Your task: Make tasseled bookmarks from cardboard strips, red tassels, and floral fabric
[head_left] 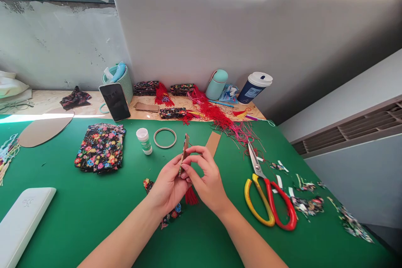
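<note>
Near the middle of the table, my left hand (168, 185) is closed around the lower part of a fabric-edged cardboard strip (185, 147), held upright and seen nearly edge-on. My right hand (205, 178) pinches the same strip from the other side, thumb and fingertips together. Under both hands a red tassel (191, 197) shows; whether it joins the strip is hidden. Black floral fabric (171, 217) lies beneath my left hand, partly covered by it. Just beyond the hands are a bare cardboard strip (213, 142), a metal ring (165, 138) and a white glue stick (144, 141).
Large scissors (260, 180) with yellow and red handles lie at right, near fabric scraps (306, 205). A floral fabric stack (100, 147) and white power bank (27, 222) are at left. Behind stand a phone (115, 101), red tassels (220, 113), a flask (217, 84) and a lidded cup (255, 88).
</note>
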`<action>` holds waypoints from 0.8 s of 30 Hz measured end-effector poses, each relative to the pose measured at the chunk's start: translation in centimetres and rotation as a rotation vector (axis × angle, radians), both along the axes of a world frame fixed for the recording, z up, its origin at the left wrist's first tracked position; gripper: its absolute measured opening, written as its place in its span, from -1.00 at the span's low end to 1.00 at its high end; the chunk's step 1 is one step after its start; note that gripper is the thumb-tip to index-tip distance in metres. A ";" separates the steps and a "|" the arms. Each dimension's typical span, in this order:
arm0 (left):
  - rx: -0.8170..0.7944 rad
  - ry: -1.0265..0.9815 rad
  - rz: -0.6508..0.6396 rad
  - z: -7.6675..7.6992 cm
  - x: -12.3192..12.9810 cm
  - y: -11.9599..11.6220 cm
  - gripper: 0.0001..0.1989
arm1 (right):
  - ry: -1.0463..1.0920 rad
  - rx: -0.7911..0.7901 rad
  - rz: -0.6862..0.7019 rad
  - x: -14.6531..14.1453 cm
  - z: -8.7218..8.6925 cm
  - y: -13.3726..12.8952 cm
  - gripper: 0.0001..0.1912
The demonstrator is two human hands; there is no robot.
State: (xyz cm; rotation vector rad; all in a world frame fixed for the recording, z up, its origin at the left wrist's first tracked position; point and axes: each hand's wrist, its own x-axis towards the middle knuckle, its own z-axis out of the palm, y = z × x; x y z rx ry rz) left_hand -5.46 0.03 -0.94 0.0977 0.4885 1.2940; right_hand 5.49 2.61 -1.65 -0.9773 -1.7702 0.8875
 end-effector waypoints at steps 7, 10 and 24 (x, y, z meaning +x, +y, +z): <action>-0.025 -0.007 0.041 0.0 0.0 0.0 -0.81 | -0.073 -0.050 0.035 -0.5 0.3 -0.6 -0.85; -0.031 -0.021 0.027 0.0 -0.1 0.0 -0.79 | -0.085 -0.036 0.044 -0.5 0.4 -0.6 -0.85; -0.041 -0.026 0.008 -0.1 -0.2 0.1 -0.86 | -0.031 -0.013 -0.019 -0.3 0.3 -0.7 -0.91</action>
